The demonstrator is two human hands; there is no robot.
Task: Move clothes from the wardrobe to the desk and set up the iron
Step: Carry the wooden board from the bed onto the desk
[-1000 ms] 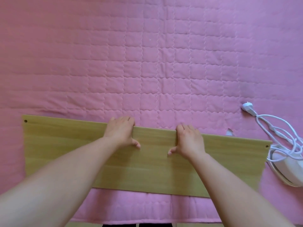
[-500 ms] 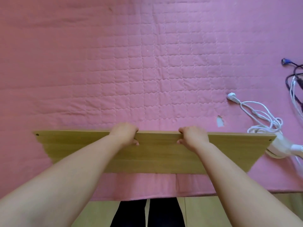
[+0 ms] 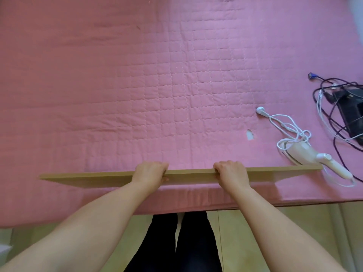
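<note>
A long wooden board (image 3: pixel 98 178) stands tilted up on its long edge above the near edge of the pink quilted bed (image 3: pixel 176 85). My left hand (image 3: pixel 150 171) grips its top edge left of centre, fingers curled over it. My right hand (image 3: pixel 230 172) grips the same edge right of centre. A white iron (image 3: pixel 306 152) lies on the quilt to the right, just beyond the board's right end, with its white cord and plug (image 3: pixel 261 110) loose beside it.
A tangle of dark cables and a black device (image 3: pixel 351 107) lies at the right edge of the bed. A small tear (image 3: pixel 249 134) shows in the quilt. Wooden floor (image 3: pixel 255 232) and my dark-trousered legs (image 3: pixel 180 242) are below the bed edge.
The board was lying flat on the quilt; both hands have tipped it up onto its edge and drawn it toward the near edge of the bed. The view has pulled back.
</note>
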